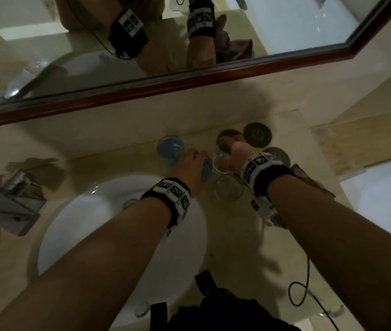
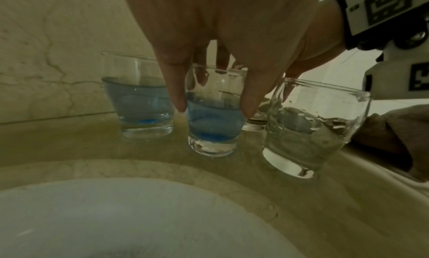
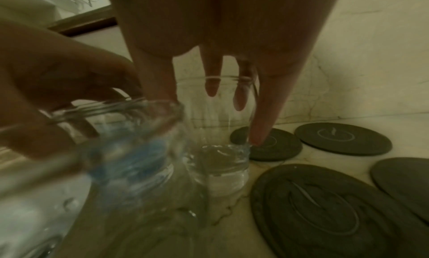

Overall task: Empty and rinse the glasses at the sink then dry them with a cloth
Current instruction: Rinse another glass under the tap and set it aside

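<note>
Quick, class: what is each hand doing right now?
Left hand: grips the blue-liquid glass from above.
Right hand: grips a clear glass from above.

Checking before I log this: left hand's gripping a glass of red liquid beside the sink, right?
Not quite. The liquid is blue, not red. The left wrist view shows the left hand gripping the glass of blue liquid beside the sink.

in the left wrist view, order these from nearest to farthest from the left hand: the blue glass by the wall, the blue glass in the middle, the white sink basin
1. The middle blue glass: the left hand grips it from above, fingers around its rim.
2. The blue glass by the wall: just left of the held one, set further back.
3. The white sink basin: farthest, low in the foreground across the counter edge.
</note>
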`<state>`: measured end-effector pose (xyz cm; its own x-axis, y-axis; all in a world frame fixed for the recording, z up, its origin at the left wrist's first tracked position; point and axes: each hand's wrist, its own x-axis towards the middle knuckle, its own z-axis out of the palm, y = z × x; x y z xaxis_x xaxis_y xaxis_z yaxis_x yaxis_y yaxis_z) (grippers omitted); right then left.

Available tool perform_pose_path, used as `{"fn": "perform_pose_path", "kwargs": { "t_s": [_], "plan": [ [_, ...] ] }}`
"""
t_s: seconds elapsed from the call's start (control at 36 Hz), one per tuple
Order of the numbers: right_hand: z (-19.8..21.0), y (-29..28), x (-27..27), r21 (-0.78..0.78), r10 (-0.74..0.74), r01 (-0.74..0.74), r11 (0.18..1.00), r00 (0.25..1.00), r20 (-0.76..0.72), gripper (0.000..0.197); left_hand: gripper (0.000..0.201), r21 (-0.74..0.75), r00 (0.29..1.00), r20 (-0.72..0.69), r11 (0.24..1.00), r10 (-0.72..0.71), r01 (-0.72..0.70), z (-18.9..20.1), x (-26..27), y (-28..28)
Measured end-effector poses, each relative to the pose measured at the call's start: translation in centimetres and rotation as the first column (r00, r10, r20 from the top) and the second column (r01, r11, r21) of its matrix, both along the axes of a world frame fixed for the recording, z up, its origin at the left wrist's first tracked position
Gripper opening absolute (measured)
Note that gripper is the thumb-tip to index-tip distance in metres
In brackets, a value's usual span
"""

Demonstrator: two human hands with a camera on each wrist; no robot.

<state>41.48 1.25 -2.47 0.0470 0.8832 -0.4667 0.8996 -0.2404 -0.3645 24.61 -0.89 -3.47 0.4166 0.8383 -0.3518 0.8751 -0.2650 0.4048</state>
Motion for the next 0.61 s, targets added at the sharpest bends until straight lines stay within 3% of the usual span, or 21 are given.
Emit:
{"fn": "perform_pose_path", "kwargs": {
  "t_s": [0.22,0.39,0.61],
  "plan": [
    [0.3,-0.1,-0.5,-0.045,0.053,-0.049,0.998,0.996,0.073,0.081,0.065,0.041,0.999,0.049,0.999,-0.005,0.003,0.2,-0.5,-0.6],
    [0.3,-0.4,-0.9,-0.06,0.024,-0.019,0.998,0.997,0.074,0.073,0.065,0.097,0.993,0.12,0.995,0.007,-0.019,1.1,-1.5,-1.5],
    [1.3,-1.0,-1.0,-0.104,-0.009,0.012,0.995,1.0,0.029,0.086,0.066,0.118,0.988,0.146,0.991,0.048,-0.066,3.0,-3.7,-2.4]
  ]
}}
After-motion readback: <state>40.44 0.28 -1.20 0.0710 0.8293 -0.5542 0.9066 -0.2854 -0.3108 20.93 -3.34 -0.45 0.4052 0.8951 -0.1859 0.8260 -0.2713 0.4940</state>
